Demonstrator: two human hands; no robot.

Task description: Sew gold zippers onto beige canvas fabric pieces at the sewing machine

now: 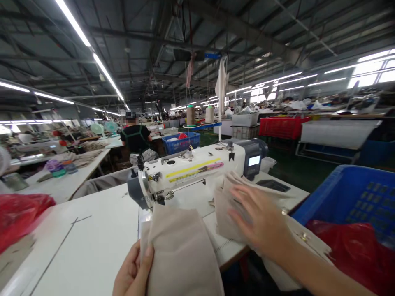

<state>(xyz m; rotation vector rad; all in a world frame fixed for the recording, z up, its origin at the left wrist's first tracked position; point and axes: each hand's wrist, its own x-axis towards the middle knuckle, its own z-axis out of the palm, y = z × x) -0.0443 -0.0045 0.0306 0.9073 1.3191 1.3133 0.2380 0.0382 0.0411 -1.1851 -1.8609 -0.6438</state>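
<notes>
My left hand [135, 269] pinches the left edge of a beige fabric piece [183, 246], thumb on top and fingers underneath. The piece lies in front of the needle area of a white sewing machine [197, 170], its upper end close to the presser foot [159, 199]. Over to the right, my right hand [254, 213] is blurred, its fingers spread against a second bundle of beige fabric [226, 197]. That bundle rests at the right of the machine bed, and part of it hangs past the table edge. Whether the right fingers grip any cloth cannot be made out.
A blue crate [333, 189] and a red plastic bag [354, 246] stand close on the right. More red plastic [21, 213] lies at the left of the white table [92, 234]. Thread cones [191, 115] rise behind the machine. A co-worker [135, 135] sits further back.
</notes>
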